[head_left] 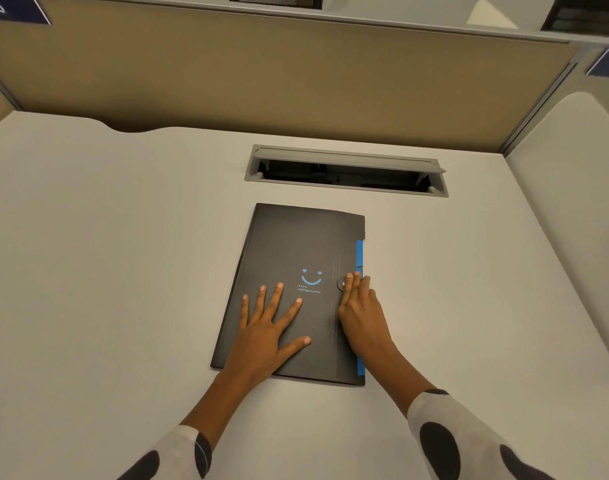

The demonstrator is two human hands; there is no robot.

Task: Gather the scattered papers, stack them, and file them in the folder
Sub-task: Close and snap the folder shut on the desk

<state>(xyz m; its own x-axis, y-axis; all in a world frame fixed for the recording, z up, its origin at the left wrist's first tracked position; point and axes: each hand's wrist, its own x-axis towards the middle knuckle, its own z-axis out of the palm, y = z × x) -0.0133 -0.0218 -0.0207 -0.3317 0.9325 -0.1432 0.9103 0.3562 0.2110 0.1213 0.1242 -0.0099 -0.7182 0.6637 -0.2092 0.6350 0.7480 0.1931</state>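
Since the desk (123, 254) takes up most of the view, start there: it's a pale cubicle top with tan partition walls behind and to the sides, and no loose papers show anywhere on it, so my guess is the gathering and stacking part is done. Behind the middle sits a grey cable hatch (346, 171) with its lid propped open, well clear of the work.

Next down is the folder (289, 244), black, lying flat and closed in the centre of the desk just in front of the hatch, turned a little off square. It has a blue smiley printed on the cover, and blue tabs (359, 252) peek out along its right edge, which is the opening side. The papers are presumably inside, though nothing of them shows.

The left hand (261, 337) lies palm down on the lower left of the cover with fingers spread wide. That reads as pinning the folder so it doesn't slide while the other hand works the closure.

The right hand (362, 317) rests along the right edge, fingers pressed together and pointing away from the person, fingertips on or right beside a small round silver clasp (341, 284). The fingers half cover it, so I can't really tell if it's snapped or still loose. Looks like the fastening step, basically the last bit of filing

Main risk is the flap popping back up if the clasp hasn't caught
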